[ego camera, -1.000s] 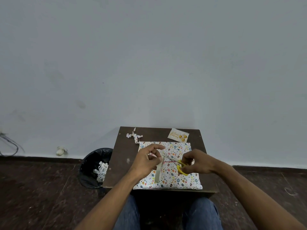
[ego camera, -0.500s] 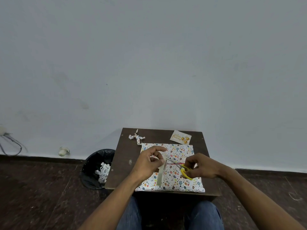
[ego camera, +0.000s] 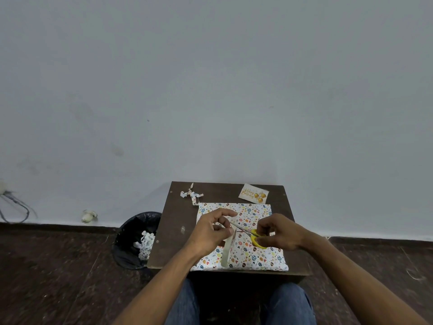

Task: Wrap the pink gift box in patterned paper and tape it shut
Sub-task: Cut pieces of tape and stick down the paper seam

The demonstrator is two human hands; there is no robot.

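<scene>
The gift box [ego camera: 255,254] lies flat on the small dark table [ego camera: 178,221], covered in white paper printed with coloured eggs and hearts; no pink shows. My left hand [ego camera: 210,231] hovers over its left half and pinches a pale strip of tape [ego camera: 228,250] that hangs down toward the box's near edge. My right hand [ego camera: 278,233] grips yellow-handled scissors [ego camera: 255,238], whose blades point left and reach the strip just below my left fingers. Whether the blades are apart is too small to tell.
A birthday card [ego camera: 254,194] lies at the table's far right. A crumpled paper scrap [ego camera: 191,194] sits at the far left. A black bin [ego camera: 137,240] holding paper offcuts stands on the floor left of the table. My knees are under the near edge.
Both hands stay over the box with the tape strip and scissors. The view has shifted slightly, and the right hand with the scissors has edged a little to the right.
</scene>
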